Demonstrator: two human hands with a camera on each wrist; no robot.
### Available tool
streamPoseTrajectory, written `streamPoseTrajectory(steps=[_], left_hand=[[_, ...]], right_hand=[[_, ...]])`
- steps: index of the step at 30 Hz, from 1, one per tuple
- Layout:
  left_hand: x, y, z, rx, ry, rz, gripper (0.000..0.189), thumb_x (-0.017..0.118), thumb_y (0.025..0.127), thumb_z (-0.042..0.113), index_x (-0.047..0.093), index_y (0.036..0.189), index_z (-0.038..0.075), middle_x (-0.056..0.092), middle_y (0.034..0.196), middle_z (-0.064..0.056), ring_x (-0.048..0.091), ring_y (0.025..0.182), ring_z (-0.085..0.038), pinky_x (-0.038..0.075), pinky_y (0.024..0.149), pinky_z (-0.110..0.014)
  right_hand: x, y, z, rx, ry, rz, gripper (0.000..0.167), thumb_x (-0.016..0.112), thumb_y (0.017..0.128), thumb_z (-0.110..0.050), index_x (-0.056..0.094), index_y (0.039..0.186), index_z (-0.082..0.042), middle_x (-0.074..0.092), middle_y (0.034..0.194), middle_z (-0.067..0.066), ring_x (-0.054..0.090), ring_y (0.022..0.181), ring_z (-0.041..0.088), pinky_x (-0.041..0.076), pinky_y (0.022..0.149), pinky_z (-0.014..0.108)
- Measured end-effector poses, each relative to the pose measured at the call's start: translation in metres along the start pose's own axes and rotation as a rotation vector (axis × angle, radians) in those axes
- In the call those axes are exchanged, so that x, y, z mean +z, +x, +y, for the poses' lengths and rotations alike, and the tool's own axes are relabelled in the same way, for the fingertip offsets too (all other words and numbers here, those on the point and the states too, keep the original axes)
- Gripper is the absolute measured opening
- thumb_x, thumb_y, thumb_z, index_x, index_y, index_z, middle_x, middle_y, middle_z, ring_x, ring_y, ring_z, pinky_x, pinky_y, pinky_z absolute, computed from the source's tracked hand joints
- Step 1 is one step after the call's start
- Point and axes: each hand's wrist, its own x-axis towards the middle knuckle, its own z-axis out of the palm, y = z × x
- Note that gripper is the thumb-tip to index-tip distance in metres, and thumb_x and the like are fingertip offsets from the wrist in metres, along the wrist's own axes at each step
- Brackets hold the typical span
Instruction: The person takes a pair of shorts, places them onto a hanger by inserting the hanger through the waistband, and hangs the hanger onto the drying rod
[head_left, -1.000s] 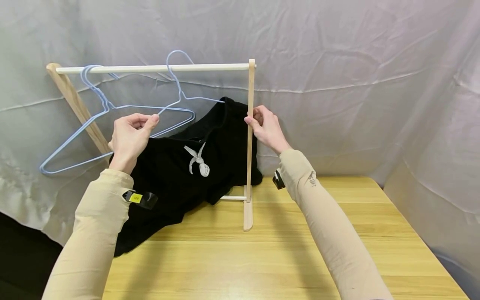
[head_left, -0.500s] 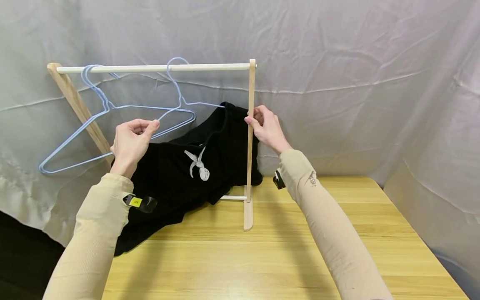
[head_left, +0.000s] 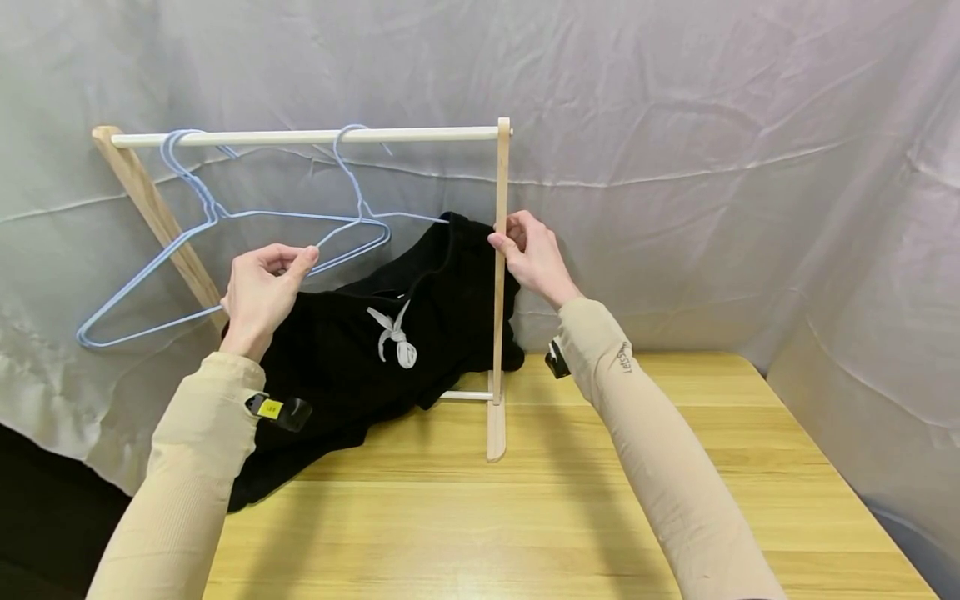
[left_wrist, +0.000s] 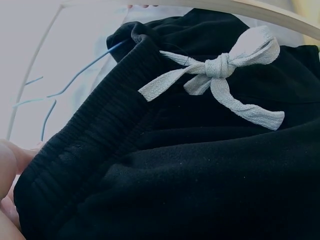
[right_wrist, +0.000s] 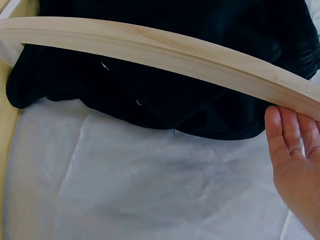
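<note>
A pair of black pants (head_left: 330,350) with a white drawstring bow (left_wrist: 217,67) hangs on a light-blue wire hanger (head_left: 357,189). The hanger's hook lies over the rack's white rail (head_left: 277,137). My left hand (head_left: 262,287) pinches the hanger's left arm by the elastic waistband (left_wrist: 95,107). My right hand (head_left: 534,257) holds the rack's right wooden post (head_left: 498,325), thumb in front and fingers behind. In the right wrist view its fingertips (right_wrist: 273,112) touch the post's underside; the thumb is hidden there.
More light-blue hangers (head_left: 142,279) hang at the rail's left end, near the left wooden post (head_left: 153,196). The rack's foot (head_left: 497,433) stands on a wooden table (head_left: 637,467). Grey cloth (head_left: 675,167) hangs behind and to the right.
The left hand has lowered slightly, bringing the hanger and pants down with it. The hook, raised above the rail earlier, now sits on it. The right hand stays on the post.
</note>
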Motion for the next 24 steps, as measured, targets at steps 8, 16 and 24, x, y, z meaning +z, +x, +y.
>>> streamPoseTrajectory(steps=[8,16,24], left_hand=[[0.0019,0.0009,-0.0019,0.007,-0.008,-0.008,0.035,0.068,0.092,0.052,0.076,0.095,0.018,0.051,0.058,0.038,0.047,0.077,0.004,0.024,0.103,-0.055],[0.0040,0.0004,-0.0026,0.025,0.008,0.000,0.035,0.068,0.092,0.051,0.076,0.096,0.018,0.050,0.060,0.038,0.048,0.075,0.005,0.027,0.097,-0.047],[0.0060,-0.0018,-0.0044,0.142,0.063,0.020,0.036,0.066,0.095,0.044,0.077,0.104,0.012,0.047,0.063,0.041,0.048,0.068,0.011,0.034,0.081,-0.029]], right_hand=[[-0.0005,-0.0006,0.0004,-0.003,-0.001,0.005,0.026,0.064,0.099,-0.019,0.061,0.113,0.003,0.066,0.096,0.017,0.063,0.084,0.027,0.045,0.075,0.025],[-0.0003,-0.0012,-0.0002,0.007,-0.006,0.007,0.027,0.063,0.100,-0.020,0.061,0.113,0.003,0.065,0.096,0.017,0.062,0.083,0.026,0.046,0.075,0.026],[0.0015,-0.0029,-0.0024,0.011,-0.007,0.023,0.028,0.062,0.100,-0.021,0.061,0.114,0.004,0.067,0.097,0.019,0.063,0.085,0.028,0.048,0.080,0.032]])
